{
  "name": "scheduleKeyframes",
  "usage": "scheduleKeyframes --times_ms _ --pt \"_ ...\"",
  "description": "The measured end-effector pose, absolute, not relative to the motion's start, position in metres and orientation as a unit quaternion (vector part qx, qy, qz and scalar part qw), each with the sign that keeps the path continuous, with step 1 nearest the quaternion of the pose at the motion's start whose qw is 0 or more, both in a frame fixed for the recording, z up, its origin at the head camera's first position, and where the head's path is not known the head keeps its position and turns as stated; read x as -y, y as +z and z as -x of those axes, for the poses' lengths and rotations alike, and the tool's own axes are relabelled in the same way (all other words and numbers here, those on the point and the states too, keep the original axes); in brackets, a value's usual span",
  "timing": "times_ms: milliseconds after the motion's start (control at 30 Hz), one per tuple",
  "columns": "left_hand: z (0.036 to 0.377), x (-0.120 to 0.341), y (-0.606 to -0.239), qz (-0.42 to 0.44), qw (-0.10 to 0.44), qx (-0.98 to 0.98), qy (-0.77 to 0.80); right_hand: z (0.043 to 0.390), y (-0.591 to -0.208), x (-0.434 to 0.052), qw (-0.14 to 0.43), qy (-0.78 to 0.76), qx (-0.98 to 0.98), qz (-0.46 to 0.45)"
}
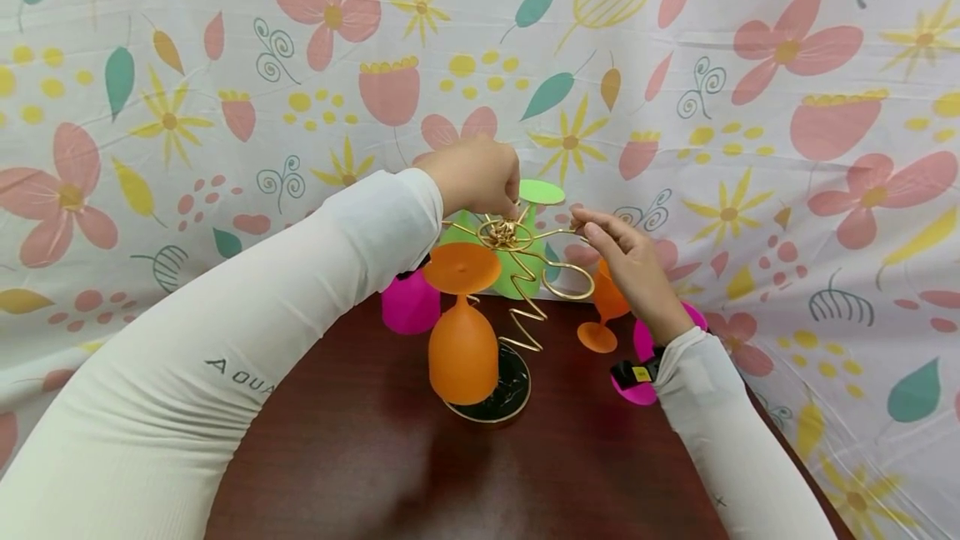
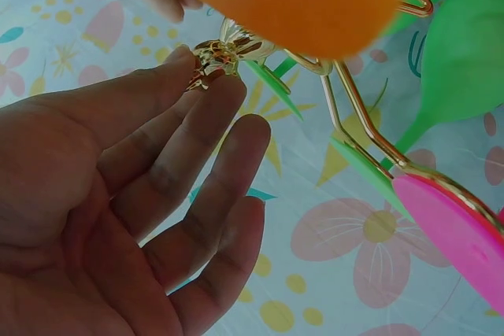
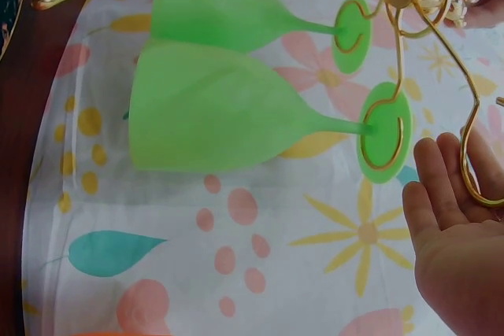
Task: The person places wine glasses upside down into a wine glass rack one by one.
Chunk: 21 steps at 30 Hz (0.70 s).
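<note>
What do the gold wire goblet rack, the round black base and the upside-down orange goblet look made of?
Gold wire goblet rack: likely metal, shiny gold finish; thin bent rods with sharp highlights.
Round black base: polished-looking marble or a marble-look print; pale veins on black. Can't tell which.
Upside-down orange goblet: probably plastic, matte; flat even colour, soft shading. Coated glass not ruled out.

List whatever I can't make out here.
Head: part of the black base, behind the hanging orange glass.
Head: top of the left pink glass, behind the left sleeve.
Head: part of the right pink glass, behind the black wrist device.
Left wrist: pink piece, cut off by the right edge.
</note>
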<state>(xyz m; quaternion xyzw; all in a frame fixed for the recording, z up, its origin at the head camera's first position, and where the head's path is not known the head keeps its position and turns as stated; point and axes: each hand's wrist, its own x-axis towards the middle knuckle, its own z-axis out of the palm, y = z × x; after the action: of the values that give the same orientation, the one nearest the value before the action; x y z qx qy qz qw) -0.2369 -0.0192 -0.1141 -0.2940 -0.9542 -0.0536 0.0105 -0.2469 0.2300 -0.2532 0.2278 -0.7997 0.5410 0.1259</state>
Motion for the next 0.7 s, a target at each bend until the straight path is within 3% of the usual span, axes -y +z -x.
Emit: scheduleKeyframes --times_ms 700 --pt "0.237 0.021 -0.114 0.301 0.001 0.951 -0.068 0.214 -0.259 -0.227 0.179 0.548 0.774 -0.262"
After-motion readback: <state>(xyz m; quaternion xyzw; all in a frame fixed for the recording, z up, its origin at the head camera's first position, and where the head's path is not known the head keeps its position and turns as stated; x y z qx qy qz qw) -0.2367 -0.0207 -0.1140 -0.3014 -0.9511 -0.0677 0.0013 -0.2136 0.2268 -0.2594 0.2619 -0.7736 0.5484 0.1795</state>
